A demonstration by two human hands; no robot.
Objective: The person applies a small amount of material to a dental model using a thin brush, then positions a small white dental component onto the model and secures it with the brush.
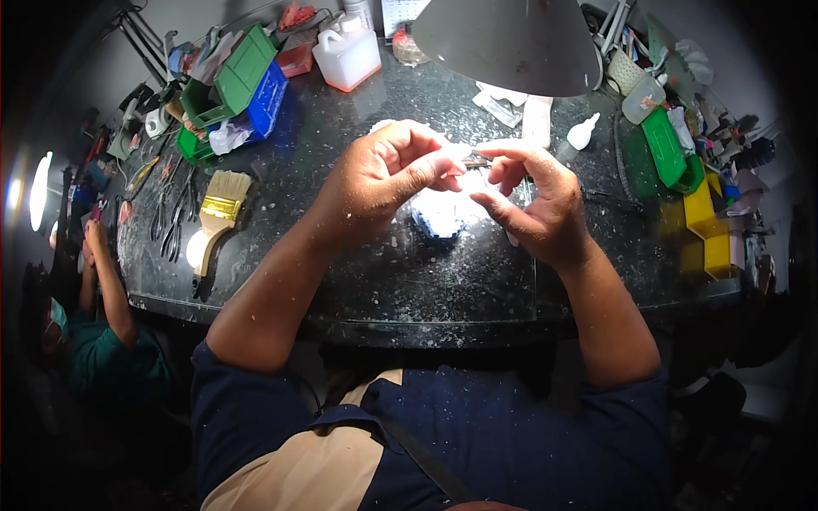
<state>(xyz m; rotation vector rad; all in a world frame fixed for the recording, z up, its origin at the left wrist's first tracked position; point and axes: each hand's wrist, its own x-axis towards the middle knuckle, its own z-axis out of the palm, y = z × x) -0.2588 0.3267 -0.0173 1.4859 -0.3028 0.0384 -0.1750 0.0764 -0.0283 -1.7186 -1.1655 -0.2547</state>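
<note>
Both hands are raised over the middle of the table under a bright lamp. My left hand (383,175) pinches a small pale pinkish piece (457,166) between thumb and fingers; glare blurs its shape. My right hand (545,200) is curled close beside it, with a thin metal tool (479,160) under its index finger, its tip at the piece. The right thumb stands a little apart, below the tool. Beneath the hands lies a blue-and-white bundle (439,223), washed out by the light and partly hidden.
A grey lamp shade (511,43) hangs low ahead. On the left lie a wide paintbrush (221,209), pliers (175,213) and green and blue bins (268,102). A white jug (347,55) stands behind. A white squeeze bottle (584,132) and yellow bin (709,226) are right. Another person (111,341) sits far left.
</note>
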